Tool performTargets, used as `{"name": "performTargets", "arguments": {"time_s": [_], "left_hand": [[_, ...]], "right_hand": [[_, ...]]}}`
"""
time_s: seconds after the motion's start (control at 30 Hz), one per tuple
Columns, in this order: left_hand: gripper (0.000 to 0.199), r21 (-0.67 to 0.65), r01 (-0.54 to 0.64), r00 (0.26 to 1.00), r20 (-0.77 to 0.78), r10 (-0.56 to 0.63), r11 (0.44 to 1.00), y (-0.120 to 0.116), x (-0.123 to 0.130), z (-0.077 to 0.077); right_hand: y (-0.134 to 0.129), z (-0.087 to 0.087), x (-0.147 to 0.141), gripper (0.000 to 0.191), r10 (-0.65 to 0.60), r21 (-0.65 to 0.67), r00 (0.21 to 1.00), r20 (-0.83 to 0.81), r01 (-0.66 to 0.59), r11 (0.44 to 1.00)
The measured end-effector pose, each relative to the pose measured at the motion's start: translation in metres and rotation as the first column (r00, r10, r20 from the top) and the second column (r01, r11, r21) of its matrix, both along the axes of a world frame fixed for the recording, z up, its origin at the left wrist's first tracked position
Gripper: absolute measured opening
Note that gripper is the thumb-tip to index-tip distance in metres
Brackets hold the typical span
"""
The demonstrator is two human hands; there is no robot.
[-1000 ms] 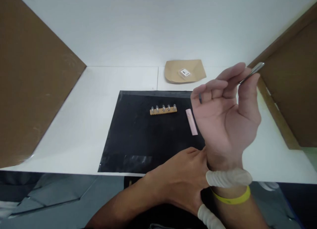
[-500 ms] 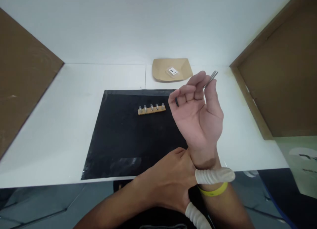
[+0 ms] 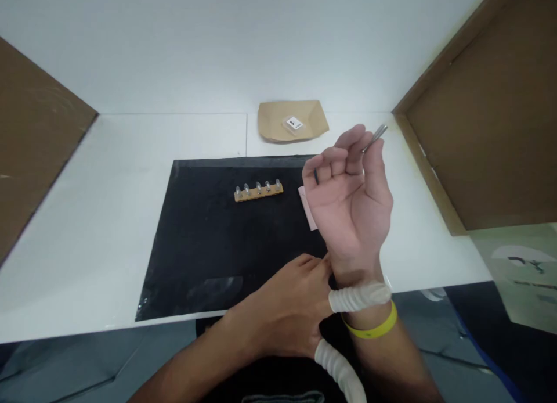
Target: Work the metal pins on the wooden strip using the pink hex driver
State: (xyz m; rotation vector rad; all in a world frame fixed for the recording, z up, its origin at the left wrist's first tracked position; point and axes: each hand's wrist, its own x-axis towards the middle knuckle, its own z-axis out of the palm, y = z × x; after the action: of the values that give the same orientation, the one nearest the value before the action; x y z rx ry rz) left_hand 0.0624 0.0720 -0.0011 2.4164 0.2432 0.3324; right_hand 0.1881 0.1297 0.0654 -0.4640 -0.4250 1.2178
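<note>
While brown panels [image 3: 483, 124] flank table [image 3: 96, 217], right hand [image 3: 351, 200] pinches tool [image 3: 376, 135], left hand [image 3: 298, 301] clasps wrist [image 3: 359, 277].

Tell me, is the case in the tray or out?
In. The case sits within the tray, whose raised sides surround it.

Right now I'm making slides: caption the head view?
Right hand holds a thin metal object aloft, left hand at its wrist.

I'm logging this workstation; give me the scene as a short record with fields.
Right hand: raised, palm toward the camera, pinching a thin metal tool
Left hand: against the right wrist, white covers on two digits
On black mat: tan strip bearing five clear-topped pieces; pink bar, partly hidden by right hand
Beyond mat: brown tray holding a labelled clear case
</note>
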Motion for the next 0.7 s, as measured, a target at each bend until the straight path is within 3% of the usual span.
{"name": "performTargets", "arguments": {"time_s": [0.1, 0.33, 0.5, 0.6, 0.7], "left_hand": [[0.098, -0.001, -0.021, 1.000, 0.000, 0.021, 1.000, 0.002, -0.007, 0.003], [0.108, 0.050, -0.231, 0.968, 0.107, 0.225, 0.972, 0.011, -0.035, 0.017], [0.097, 0.093, -0.292, 0.953, 0.115, 0.281, 0.952, 0.011, -0.041, 0.017], [0.117, 0.038, -0.400, 0.912, 0.114, 0.394, 0.916, 0.013, -0.040, 0.014], [0.126, 0.020, -0.487, 0.846, 0.256, 0.467, 0.873, 0.024, -0.034, 0.013]], "right_hand": [[0.001, 0.001, 0.006, 0.019, -0.021, -0.007, 1.000, 0.008, 0.021, 1.000], [0.006, 0.002, 0.013, 0.023, -0.027, -0.030, 0.999, -0.040, 0.025, 0.999], [0.008, 0.001, 0.010, 0.023, -0.024, -0.041, 0.999, -0.042, 0.023, 0.999], [0.009, 0.001, 0.008, 0.026, -0.032, -0.053, 0.997, -0.066, 0.029, 0.998], [0.012, -0.002, 0.002, 0.024, -0.039, -0.087, 0.996, -0.075, 0.033, 0.996]]}}
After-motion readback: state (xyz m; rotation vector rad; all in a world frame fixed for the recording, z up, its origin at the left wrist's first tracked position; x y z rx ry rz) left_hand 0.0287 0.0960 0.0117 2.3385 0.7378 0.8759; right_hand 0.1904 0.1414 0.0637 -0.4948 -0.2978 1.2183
